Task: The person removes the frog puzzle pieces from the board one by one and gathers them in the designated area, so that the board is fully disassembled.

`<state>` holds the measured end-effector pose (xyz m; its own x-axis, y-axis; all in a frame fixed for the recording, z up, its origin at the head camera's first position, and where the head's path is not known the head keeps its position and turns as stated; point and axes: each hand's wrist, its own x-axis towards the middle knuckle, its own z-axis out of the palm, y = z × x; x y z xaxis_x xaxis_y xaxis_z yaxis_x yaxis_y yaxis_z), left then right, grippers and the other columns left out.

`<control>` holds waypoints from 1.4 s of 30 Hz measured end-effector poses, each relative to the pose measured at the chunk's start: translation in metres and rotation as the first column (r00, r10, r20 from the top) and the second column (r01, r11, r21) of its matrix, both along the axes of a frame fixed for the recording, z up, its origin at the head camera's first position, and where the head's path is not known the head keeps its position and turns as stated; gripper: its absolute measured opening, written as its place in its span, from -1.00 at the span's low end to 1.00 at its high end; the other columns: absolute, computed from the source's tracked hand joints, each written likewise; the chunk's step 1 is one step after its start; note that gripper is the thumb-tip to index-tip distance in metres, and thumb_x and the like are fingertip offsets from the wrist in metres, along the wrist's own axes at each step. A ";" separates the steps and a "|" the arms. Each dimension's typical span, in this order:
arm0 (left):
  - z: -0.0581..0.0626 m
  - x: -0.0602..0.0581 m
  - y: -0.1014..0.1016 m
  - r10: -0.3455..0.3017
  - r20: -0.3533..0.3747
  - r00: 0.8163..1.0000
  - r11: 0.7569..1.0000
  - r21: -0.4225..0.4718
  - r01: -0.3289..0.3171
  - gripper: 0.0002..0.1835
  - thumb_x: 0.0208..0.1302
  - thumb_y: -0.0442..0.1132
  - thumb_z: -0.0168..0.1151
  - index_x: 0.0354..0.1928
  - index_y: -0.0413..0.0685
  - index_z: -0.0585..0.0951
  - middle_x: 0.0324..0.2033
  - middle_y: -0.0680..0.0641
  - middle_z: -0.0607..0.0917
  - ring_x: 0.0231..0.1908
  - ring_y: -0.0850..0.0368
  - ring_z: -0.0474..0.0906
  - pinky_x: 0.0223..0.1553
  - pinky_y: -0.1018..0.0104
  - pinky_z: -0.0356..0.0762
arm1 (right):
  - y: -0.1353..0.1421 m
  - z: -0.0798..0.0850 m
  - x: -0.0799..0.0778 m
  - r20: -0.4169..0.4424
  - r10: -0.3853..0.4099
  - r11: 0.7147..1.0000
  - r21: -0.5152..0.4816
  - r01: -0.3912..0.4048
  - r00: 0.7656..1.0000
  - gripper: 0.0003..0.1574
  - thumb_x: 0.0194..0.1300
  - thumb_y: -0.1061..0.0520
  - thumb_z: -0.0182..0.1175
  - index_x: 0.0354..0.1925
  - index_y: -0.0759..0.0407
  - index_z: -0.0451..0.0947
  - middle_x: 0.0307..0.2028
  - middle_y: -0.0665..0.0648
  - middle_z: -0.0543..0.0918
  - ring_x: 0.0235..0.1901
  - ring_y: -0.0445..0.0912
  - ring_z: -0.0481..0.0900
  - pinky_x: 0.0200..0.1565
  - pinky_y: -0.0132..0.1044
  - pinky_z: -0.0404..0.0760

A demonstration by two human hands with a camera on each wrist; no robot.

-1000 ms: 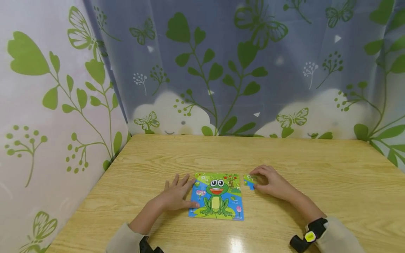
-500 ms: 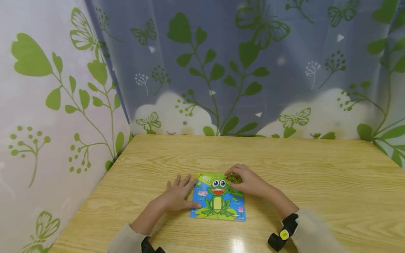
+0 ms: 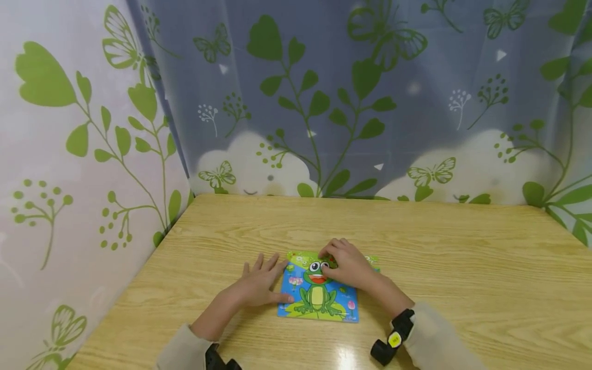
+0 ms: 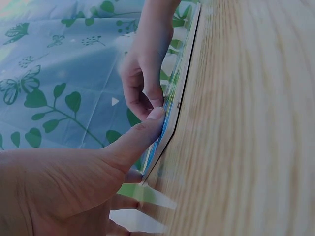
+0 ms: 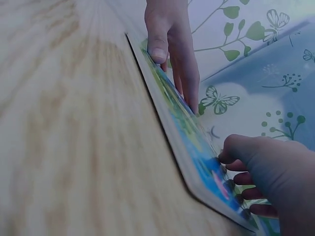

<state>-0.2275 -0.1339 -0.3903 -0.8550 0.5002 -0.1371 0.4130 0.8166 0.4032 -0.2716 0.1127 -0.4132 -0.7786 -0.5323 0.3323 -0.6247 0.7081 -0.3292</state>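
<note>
A square frog jigsaw puzzle (image 3: 317, 298) lies on the table, its board edge seen at a low angle in both wrist views. My left hand (image 3: 260, 285) rests along its left side with fingers spread, and the thumb presses on the lower left of the picture. Over the upper part, by the frog's eyes, is my right hand (image 3: 348, 264), its bent fingertips and thumb at the surface. Whether they pinch a piece is hidden. Just right of the board, a loose green-and-blue puzzle piece (image 3: 373, 261) shows partly behind the right hand.
The wooden table (image 3: 462, 257) extends around the puzzle. A blue-grey curtain (image 3: 287, 154) with leaves and butterflies hangs along its back edge, and a pale patterned one (image 3: 92, 205) stands at the left.
My right hand has moved left from the loose piece, across the puzzle's top right corner, to the frog's eyes. That piece stays beside the board. The left hand keeps its place.
</note>
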 end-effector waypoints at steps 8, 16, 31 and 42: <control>0.000 -0.001 0.000 0.000 -0.007 1.000 1.000 -0.016 0.000 -0.07 0.11 0.24 0.18 0.40 -0.09 0.10 0.36 -0.26 -0.02 0.30 -0.38 -0.28 0.11 -0.39 -0.30 | 0.000 -0.004 -0.001 -0.024 -0.008 0.999 -0.032 0.007 1.000 -0.74 0.10 0.08 0.21 -0.21 0.14 0.58 -0.26 0.01 0.47 -0.23 -0.07 0.36 -0.11 -0.11 0.38; -0.001 -0.002 0.000 -0.002 -0.004 1.000 1.000 -0.016 0.002 -0.06 0.11 0.25 0.17 0.40 -0.09 0.10 0.37 -0.26 -0.02 0.30 -0.38 -0.29 0.11 -0.39 -0.31 | -0.001 -0.006 0.001 -0.024 -0.015 1.000 -0.018 0.015 1.000 -0.72 0.11 0.08 0.19 -0.19 0.15 0.58 -0.25 0.03 0.46 -0.22 -0.06 0.35 -0.11 -0.10 0.37; -0.005 -0.002 -0.002 -0.002 -0.014 1.000 1.000 -0.022 0.001 -0.06 0.11 0.27 0.16 0.40 -0.10 0.10 0.36 -0.28 -0.02 0.29 -0.40 -0.27 0.10 -0.41 -0.29 | -0.006 -0.013 0.002 -0.003 0.020 0.994 -0.106 -0.021 1.000 -0.75 0.10 0.11 0.21 -0.21 0.14 0.51 -0.20 0.04 0.46 -0.18 -0.05 0.34 -0.06 -0.08 0.32; -0.005 -0.003 -0.001 -0.007 -0.016 1.000 1.000 -0.014 0.007 -0.06 0.10 0.27 0.16 0.41 -0.07 0.09 0.37 -0.26 -0.02 0.30 -0.38 -0.29 0.11 -0.40 -0.31 | -0.003 -0.010 0.005 0.001 -0.064 0.993 -0.103 0.063 0.998 -0.75 0.08 0.09 0.19 -0.24 0.15 0.55 -0.22 0.04 0.44 -0.21 -0.05 0.33 -0.13 -0.12 0.37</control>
<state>-0.2305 -0.1348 -0.3951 -0.8536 0.5045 -0.1301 0.4253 0.8190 0.3853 -0.2669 0.1099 -0.4232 -0.8087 -0.4445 0.3853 -0.5806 0.7086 -0.4010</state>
